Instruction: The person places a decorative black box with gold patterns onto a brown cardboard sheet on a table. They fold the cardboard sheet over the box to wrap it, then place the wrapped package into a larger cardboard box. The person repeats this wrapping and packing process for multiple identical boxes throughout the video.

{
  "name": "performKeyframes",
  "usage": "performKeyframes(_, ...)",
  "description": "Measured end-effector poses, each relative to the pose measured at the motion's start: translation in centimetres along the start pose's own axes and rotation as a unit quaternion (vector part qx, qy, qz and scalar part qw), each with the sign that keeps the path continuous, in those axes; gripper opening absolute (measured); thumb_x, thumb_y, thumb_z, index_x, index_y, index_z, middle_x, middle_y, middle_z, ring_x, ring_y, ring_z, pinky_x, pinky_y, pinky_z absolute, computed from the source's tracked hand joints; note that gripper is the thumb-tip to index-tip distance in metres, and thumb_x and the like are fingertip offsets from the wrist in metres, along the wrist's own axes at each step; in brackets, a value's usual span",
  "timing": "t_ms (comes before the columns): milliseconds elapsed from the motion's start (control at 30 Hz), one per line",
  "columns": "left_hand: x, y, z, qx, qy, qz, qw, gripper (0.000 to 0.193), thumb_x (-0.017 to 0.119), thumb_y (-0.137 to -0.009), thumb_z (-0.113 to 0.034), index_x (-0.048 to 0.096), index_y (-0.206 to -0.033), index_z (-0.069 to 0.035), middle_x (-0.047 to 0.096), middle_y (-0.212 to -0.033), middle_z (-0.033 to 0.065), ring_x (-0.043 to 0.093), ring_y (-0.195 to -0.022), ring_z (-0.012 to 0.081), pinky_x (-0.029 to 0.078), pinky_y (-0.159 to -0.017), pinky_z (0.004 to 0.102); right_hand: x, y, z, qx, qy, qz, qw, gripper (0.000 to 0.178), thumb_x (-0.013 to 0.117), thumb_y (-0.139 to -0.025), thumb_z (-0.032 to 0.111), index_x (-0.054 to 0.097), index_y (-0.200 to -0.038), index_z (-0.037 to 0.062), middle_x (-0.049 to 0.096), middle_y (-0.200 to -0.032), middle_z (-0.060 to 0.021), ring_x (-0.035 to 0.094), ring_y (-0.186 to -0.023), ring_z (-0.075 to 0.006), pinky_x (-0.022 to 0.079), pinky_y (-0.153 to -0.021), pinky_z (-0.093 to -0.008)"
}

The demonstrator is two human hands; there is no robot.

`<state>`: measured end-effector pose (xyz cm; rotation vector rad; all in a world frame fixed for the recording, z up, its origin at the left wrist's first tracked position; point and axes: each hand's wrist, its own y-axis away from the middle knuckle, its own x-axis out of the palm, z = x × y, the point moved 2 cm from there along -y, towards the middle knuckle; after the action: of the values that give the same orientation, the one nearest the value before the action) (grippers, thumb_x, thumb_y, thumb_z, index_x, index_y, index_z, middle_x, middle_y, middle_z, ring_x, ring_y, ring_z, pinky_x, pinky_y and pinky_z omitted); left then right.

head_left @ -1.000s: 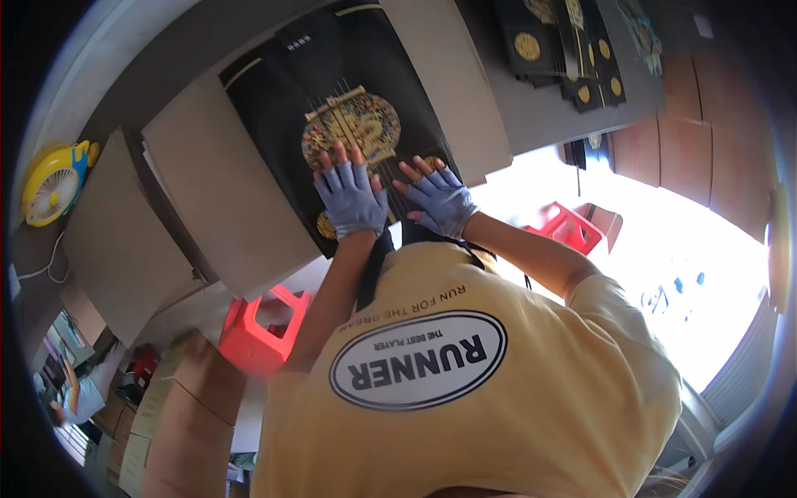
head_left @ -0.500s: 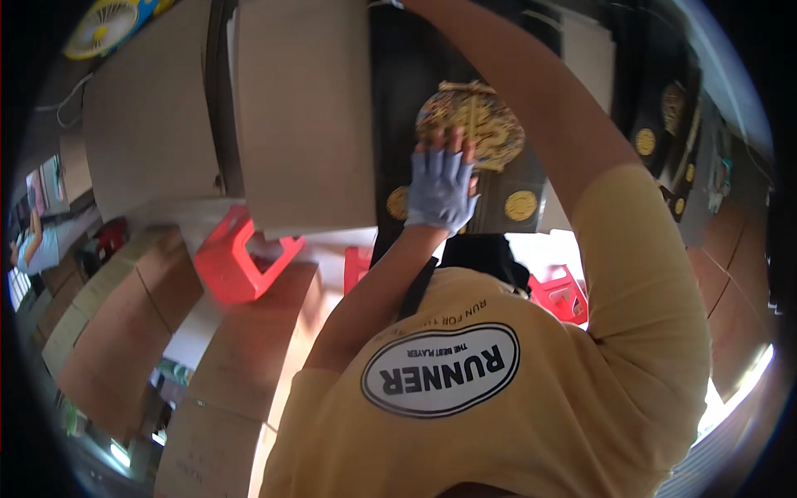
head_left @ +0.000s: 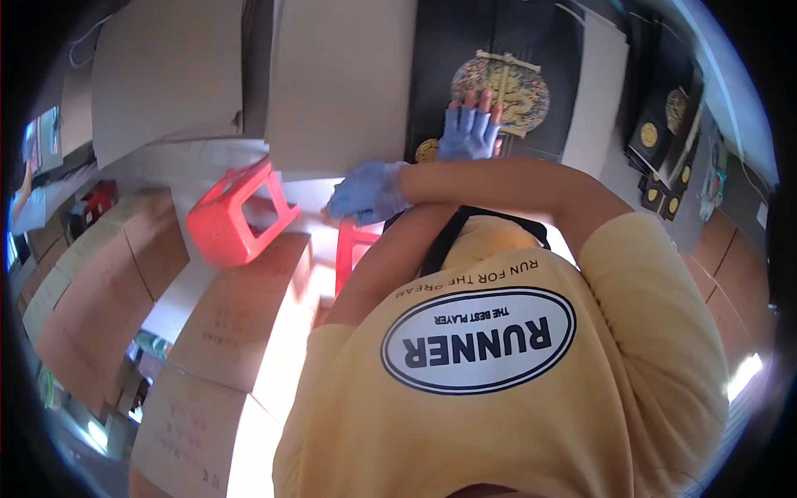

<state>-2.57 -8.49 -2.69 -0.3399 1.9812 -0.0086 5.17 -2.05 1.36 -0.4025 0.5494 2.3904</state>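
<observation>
A black panel (head_left: 540, 50) with a round, raised, gold-and-multicoloured ornament (head_left: 528, 91) lies in front of me. My left hand (head_left: 469, 133), in a blue-grey fingerless glove, rests on it with fingers stretched flat, the tips on the ornament's near left part. Crossing over my left forearm, my right hand (head_left: 367, 192) wears the same kind of glove and is at the near edge of a plain brown board (head_left: 340, 91), left of the panel. Its fingers look curled; whatever they may hold is hidden. A gold disc (head_left: 426, 150) shows on the panel beside my left hand.
Red plastic stools (head_left: 237, 220) stand at the left and below the work surface. Large cardboard boxes (head_left: 220, 332) fill the lower left. More black panels with gold discs (head_left: 649, 134) are stacked at the right. Another person's sleeve (head_left: 31, 209) shows at the far left.
My right hand has come from beyond the panel's far end back toward me and across to the left. My left hand stays flat on the panel; the whole view has shifted.
</observation>
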Motion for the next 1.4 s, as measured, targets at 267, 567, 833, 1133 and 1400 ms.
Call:
performKeyframes(267,-0.9,0.2,-0.3,-0.037,0.022,0.019,0.999,0.067,0.051,-0.087,-0.032,0.031,-0.146,-0.007,0.022,-0.155,0.0210,0.019,-0.143,0.0422,0.019,-0.112,0.0594,-13.8,32.3,-16.8,0.492,0.408,-0.460,0.616,0.059,0.037,-0.097,0.038,0.032,-0.146,0.0050,0.033,-0.151,-0.0173,0.025,-0.143,-0.0335,0.020,-0.116,-0.0497)
performKeyframes(567,-1.6,-0.2,-0.3,-0.009,-0.067,0.042,0.997,0.061,0.044,-0.091,-0.036,0.036,-0.144,-0.009,0.026,-0.154,0.0182,0.026,-0.140,0.0421,0.023,-0.109,0.0591,-0.7,31.3,-18.0,0.340,0.371,-0.406,0.763,0.065,0.053,-0.088,0.044,0.038,-0.145,0.0154,0.035,-0.149,-0.0132,0.033,-0.138,-0.0307,0.030,-0.108,-0.0536)
performKeyframes(833,-1.0,-0.4,-0.4,-0.006,-0.062,0.007,0.998,0.063,0.048,-0.089,-0.035,0.038,-0.144,-0.007,0.026,-0.154,0.0201,0.025,-0.141,0.0419,0.023,-0.111,0.0580,18.9,29.2,0.8,0.387,0.173,-0.313,0.850,0.068,0.037,-0.094,0.051,0.031,-0.148,0.0095,0.021,-0.158,-0.0109,0.014,-0.148,-0.0261,0.002,-0.118,-0.0517)
performKeyframes(1133,-2.4,-0.2,-0.5,0.002,-0.070,0.025,0.997,0.059,0.046,-0.091,-0.035,0.040,-0.142,-0.007,0.031,-0.152,0.0191,0.030,-0.137,0.0422,0.025,-0.109,0.0575,-11.0,31.4,-13.7,0.523,0.321,-0.403,0.679,0.059,0.039,-0.096,0.043,0.038,-0.144,0.0091,0.033,-0.152,-0.0160,0.026,-0.142,-0.0325,0.017,-0.116,-0.0527)
performKeyframes(1400,-2.0,-0.5,0.1,0.040,-0.112,0.009,0.993,0.059,0.046,-0.091,-0.042,0.042,-0.142,-0.012,0.037,-0.147,0.0166,0.037,-0.133,0.0404,0.031,-0.104,0.0569,-4.2,30.4,-14.6,0.398,0.252,-0.546,0.692,0.062,0.042,-0.095,0.045,0.037,-0.145,0.0102,0.032,-0.151,-0.0195,0.025,-0.142,-0.0373,0.015,-0.113,-0.0598)
